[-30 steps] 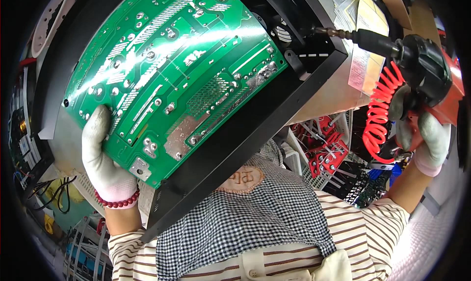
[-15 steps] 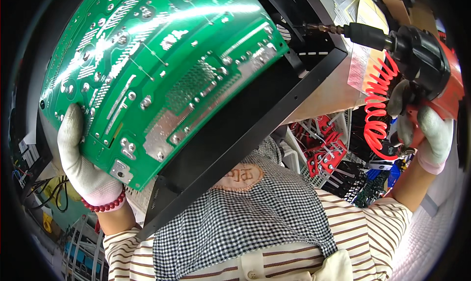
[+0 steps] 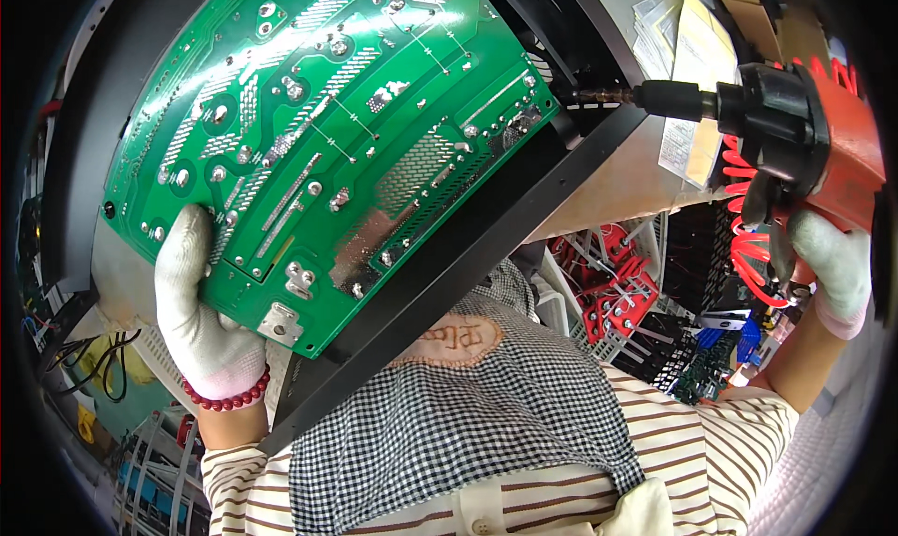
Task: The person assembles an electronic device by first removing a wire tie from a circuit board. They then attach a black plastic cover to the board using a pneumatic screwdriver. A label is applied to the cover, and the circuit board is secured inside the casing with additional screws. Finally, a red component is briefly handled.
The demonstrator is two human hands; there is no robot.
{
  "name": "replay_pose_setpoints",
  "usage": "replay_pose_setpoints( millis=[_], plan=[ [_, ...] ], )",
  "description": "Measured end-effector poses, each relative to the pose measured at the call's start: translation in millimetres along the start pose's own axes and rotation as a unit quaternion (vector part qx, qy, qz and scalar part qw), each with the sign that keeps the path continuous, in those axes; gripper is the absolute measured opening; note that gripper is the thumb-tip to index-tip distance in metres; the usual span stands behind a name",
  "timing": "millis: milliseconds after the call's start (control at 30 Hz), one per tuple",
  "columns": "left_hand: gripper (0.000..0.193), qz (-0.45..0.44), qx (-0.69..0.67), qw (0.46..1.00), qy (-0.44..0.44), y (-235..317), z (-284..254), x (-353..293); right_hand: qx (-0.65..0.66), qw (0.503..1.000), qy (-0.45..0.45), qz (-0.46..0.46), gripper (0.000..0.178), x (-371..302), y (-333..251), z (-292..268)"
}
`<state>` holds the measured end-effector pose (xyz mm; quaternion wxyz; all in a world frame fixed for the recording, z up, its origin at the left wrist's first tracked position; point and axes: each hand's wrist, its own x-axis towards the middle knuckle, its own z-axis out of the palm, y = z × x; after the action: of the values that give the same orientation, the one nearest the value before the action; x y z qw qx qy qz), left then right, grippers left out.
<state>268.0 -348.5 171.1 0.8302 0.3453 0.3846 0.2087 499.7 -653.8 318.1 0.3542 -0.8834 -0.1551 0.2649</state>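
Observation:
A large green circuit board, its soldered side up, is tilted over a black metal case. My left hand, in a white glove, grips the board's lower-left edge with the thumb on top; the fingers underneath are hidden. In my gloved right hand is a red and black power screwdriver, held by its handle. Its long bit points left and reaches over the case's right end, close to the board's right corner. Whether the tip touches anything I cannot tell.
A red coiled cord hangs beside the screwdriver. Right of my apron, a white basket holds red parts with metal pieces. Papers in clear sleeves lie beyond the case. Black cables and a metal rack are at the left.
The board has shifted right and slightly down with my left hand, and the glare on it has moved. The screwdriver's bit has come down and a little left, nearer the board's corner.

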Motion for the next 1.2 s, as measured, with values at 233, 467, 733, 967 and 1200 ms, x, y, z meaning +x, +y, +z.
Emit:
replay_pose_setpoints(
  millis=[233, 467, 733, 967, 1200],
  plan=[
    [0.033, -0.038, -0.008, 0.999, 0.014, -6, 0, 5, -0.024, 1.000, -0.002, 0.009, 0.049, -2, -7, 1],
    [0.033, -0.040, -0.002, 0.999, -0.001, -4, 0, 6, -0.049, 0.999, -0.010, 0.010, 0.047, -5, -17, -3],
    [0.032, -0.058, -0.012, 0.998, -0.014, -6, -5, 6, -0.105, 0.994, -0.030, 0.010, 0.045, 1, -28, 3],
    [0.031, -0.064, -0.024, 0.998, -0.014, -7, -2, 7, -0.207, 0.977, -0.057, 0.010, 0.043, 8, -48, 10],
    [0.030, -0.068, -0.032, 0.997, -0.036, -5, -5, 7, -0.340, 0.937, -0.086, 0.002, 0.041, 26, -79, 27]
  ],
)
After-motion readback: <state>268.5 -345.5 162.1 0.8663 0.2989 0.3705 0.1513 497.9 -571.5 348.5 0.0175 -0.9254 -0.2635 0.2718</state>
